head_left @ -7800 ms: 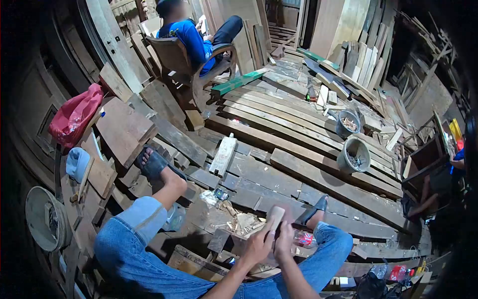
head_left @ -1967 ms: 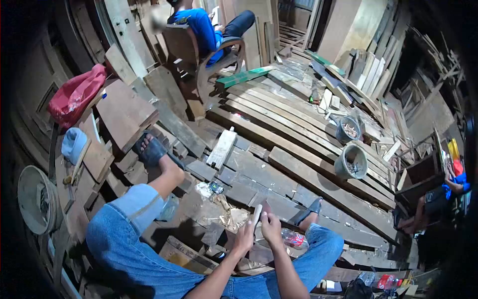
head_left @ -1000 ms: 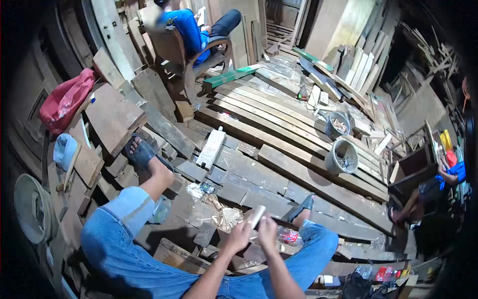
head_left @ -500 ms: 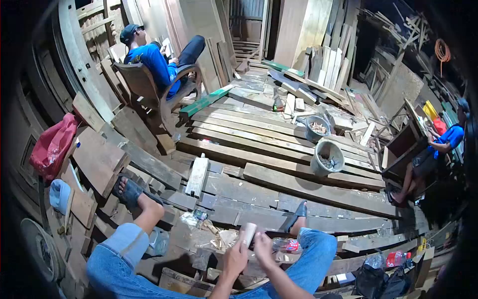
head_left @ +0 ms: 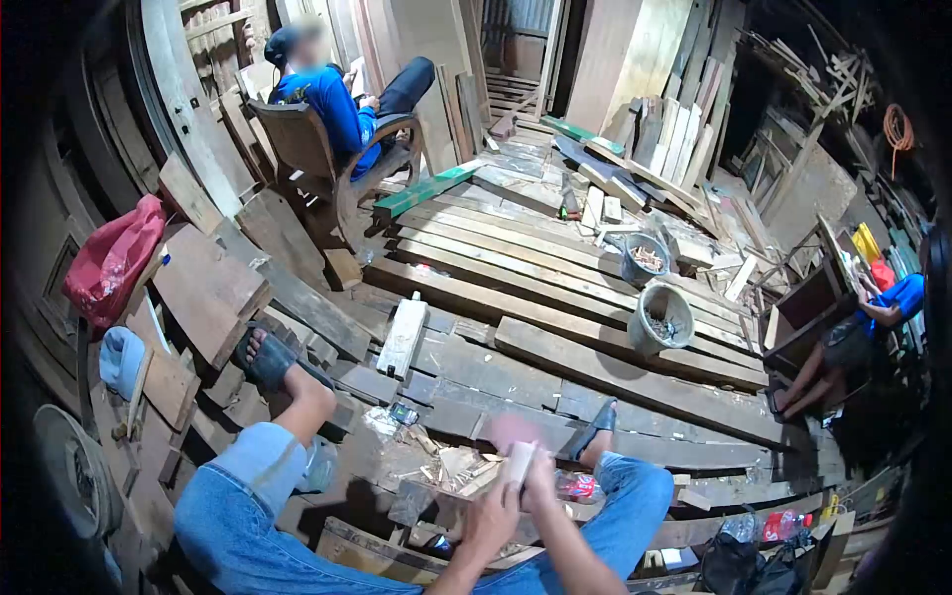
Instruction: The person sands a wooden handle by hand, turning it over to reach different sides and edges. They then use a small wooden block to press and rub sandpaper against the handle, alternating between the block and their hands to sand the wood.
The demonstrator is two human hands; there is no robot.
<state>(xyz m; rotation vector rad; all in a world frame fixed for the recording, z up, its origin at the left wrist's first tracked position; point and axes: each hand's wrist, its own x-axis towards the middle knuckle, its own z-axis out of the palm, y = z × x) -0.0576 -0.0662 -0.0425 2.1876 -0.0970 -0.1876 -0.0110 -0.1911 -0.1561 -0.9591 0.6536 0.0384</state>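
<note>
My left hand [head_left: 489, 521] is closed around the lower part of a pale wooden block [head_left: 520, 462], which it holds upright in front of me. My right hand [head_left: 538, 480] is closed against the right side of that block. A pinkish sheet-like thing [head_left: 512, 428], smeared by motion, sticks up past the block's top. It appears to come from my right hand, but its exact kind and the fingers' grip on it are hard to make out.
Wood scraps [head_left: 458, 466] and a red-labelled plastic bottle [head_left: 577, 487] lie near my hands. Ahead are a white-topped beam piece [head_left: 405, 335], long planks [head_left: 615, 367] and two buckets [head_left: 635, 342]. One person [head_left: 332, 104] sits in a wooden chair; another [head_left: 888, 307] sits at right.
Both hands and the block have shifted slightly right in view. The blurred pinkish thing now shows above the block. The whole scene has slid a little rightward with my head.
</note>
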